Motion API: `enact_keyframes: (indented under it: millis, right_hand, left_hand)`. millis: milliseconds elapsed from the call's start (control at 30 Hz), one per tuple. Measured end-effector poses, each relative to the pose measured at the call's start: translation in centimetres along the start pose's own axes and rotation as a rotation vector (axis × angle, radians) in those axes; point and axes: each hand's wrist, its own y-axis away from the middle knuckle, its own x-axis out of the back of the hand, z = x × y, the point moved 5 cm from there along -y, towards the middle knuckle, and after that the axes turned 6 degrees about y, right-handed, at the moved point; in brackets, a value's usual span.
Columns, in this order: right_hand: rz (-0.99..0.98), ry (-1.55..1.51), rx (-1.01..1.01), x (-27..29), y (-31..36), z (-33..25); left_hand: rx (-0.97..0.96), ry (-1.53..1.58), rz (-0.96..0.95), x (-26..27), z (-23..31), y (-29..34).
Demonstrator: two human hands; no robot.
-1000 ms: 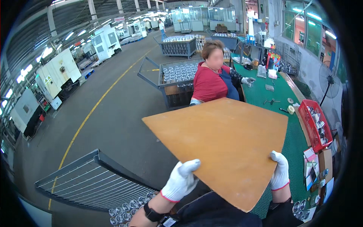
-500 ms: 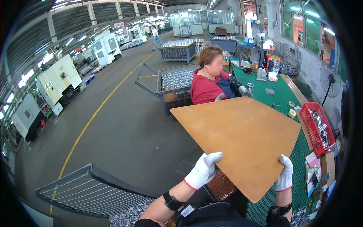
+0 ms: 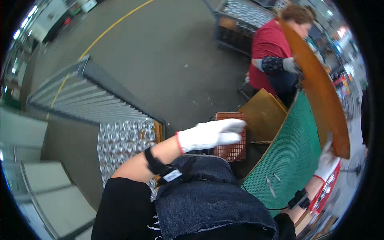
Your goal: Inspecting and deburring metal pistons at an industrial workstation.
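Observation:
A thin brown board [image 3: 322, 100] stands tilted nearly edge-on at the right, over the green mat [image 3: 276, 152] of the workbench. My right hand [image 3: 328, 162], in a white glove, is closed on its near lower end, slightly blurred. My left hand [image 3: 214, 134], gloved likewise, is off the board with its fingers stretched out and nothing in it. Below that hand is a reddish-brown grid-sided basket [image 3: 231, 154]. A co-worker's gloved hand [image 3: 290, 65] is close to the board's far part; whether it touches cannot be told.
A co-worker in a red top [image 3: 270, 42] sits beyond the bench. Rows of shiny metal cups [image 3: 126, 138] lie left of me beside a grey barred rack side [image 3: 96, 98]. More brown boards [image 3: 262, 112] lean by the bench. A loaded cart [image 3: 240, 20] stands farther off.
My left hand has let go of the board and moved left. The board has swung right and tipped up on edge, still in my right hand. The view has turned downward.

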Motion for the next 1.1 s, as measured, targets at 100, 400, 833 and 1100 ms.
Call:
enact_keyframes:
  millis: [100, 400, 833, 1100]
  right_hand:
    - [0.159, 0.407, 0.209, -2.0, -3.6, 0.1]
    - [-0.154, 1.173, -0.76, -1.3, -4.9, 38.0]
    - [-2.103, 1.981, -1.21, 12.6, 12.1, 77.8]
    - [-2.401, 2.109, -1.318, 31.2, 19.4, 91.5]
  left_hand:
    - [0.313, 0.218, 0.506, 3.3, -7.0, 11.7]
    - [1.025, 0.213, 1.387, -9.2, -26.6, 43.2]
    - [1.227, 0.031, 1.399, -9.9, -34.5, 48.3]
    - [1.253, 0.136, 1.563, -6.9, -45.5, 47.3]
